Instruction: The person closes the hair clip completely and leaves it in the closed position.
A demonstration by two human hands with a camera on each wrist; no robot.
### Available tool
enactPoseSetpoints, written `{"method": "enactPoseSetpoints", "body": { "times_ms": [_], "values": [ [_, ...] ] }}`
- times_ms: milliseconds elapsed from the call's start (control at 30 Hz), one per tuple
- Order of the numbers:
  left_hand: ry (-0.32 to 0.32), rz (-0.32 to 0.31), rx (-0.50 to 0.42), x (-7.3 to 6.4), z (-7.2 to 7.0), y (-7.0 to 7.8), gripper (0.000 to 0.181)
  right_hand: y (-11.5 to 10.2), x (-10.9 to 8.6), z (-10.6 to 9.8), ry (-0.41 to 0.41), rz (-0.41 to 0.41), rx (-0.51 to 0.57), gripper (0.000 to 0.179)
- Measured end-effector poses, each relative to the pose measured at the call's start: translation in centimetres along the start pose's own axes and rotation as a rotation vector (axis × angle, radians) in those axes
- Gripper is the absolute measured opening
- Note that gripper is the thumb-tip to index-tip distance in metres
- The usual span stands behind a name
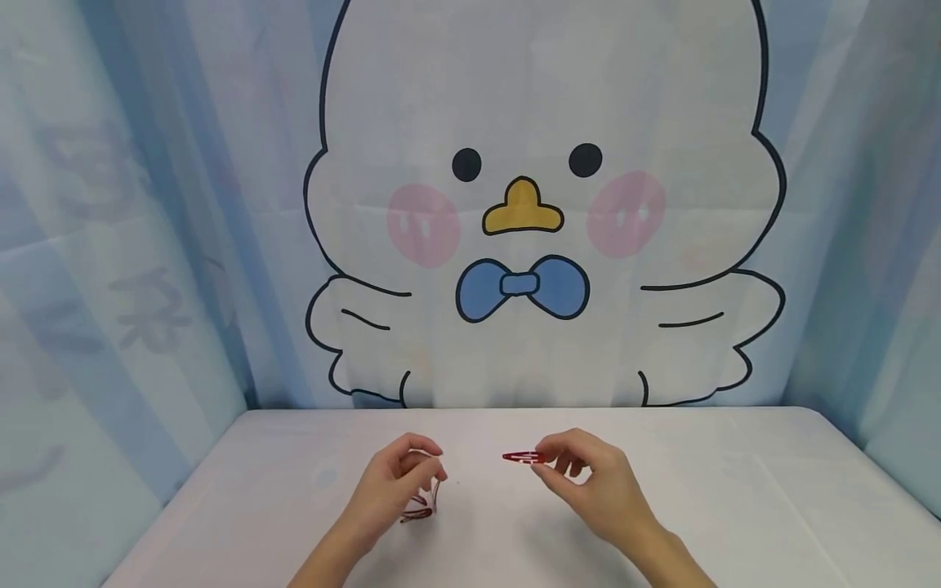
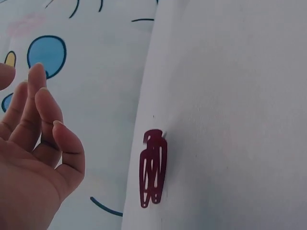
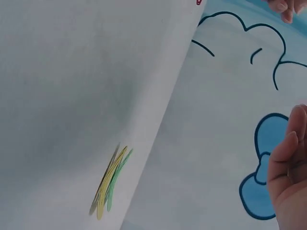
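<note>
pale blue curtains (image 1: 220, 245) hang behind and beside a wide white table (image 1: 735, 490). over it we note the left hand (image 1: 390, 486), fingers loosely bent round nothing, and the right hand (image 1: 595, 478), fingers pinching one end of a red hair clip (image 1: 520, 457); this lies leftward of them, long axis crosswise, free tip toward the left hand. maroon clips (image 2: 150, 165) rest on the table.

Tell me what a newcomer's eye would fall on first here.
Most likely the huge cartoon bird on the curtain behind the table. Next, probably, the red hair clip pinched in the right hand. Then perhaps the dark red clips lying on the table near the left hand.
</note>
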State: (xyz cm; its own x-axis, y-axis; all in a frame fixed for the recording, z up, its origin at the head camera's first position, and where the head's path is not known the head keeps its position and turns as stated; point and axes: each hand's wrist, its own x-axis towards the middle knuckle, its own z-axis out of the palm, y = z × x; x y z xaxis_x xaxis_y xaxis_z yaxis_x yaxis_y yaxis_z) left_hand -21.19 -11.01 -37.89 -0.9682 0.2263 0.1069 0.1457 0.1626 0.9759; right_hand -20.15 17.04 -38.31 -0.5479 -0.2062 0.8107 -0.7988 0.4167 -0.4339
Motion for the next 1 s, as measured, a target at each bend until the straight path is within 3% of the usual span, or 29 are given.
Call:
{"method": "enactPoseSetpoints", "body": {
  "times_ms": [300, 467, 700, 1000],
  "values": [
    [-0.085, 0.039, 0.09, 0.0, -2.4, -1.4, 0.024, 1.0, -0.4, -1.6, -0.031, 0.072, -0.063, 0.034],
    [-0.069, 0.016, 0.135, 0.0, -3.2, -2.1, 0.023, 1.5, -0.6, -2.4, -0.045, 0.132, -0.097, 0.032],
    [-0.056, 0.025, 0.168, -0.2, -3.8, -2.3, 0.021, 2.1, -0.7, -3.3, -0.02, 0.13, -0.11, 0.032],
    [-0.068, -0.014, 0.254, -0.3, -4.7, -2.4, 0.022, 3.1, -0.9, -4.2, -0.031, 0.18, -0.159, 0.029]
  ]
}}
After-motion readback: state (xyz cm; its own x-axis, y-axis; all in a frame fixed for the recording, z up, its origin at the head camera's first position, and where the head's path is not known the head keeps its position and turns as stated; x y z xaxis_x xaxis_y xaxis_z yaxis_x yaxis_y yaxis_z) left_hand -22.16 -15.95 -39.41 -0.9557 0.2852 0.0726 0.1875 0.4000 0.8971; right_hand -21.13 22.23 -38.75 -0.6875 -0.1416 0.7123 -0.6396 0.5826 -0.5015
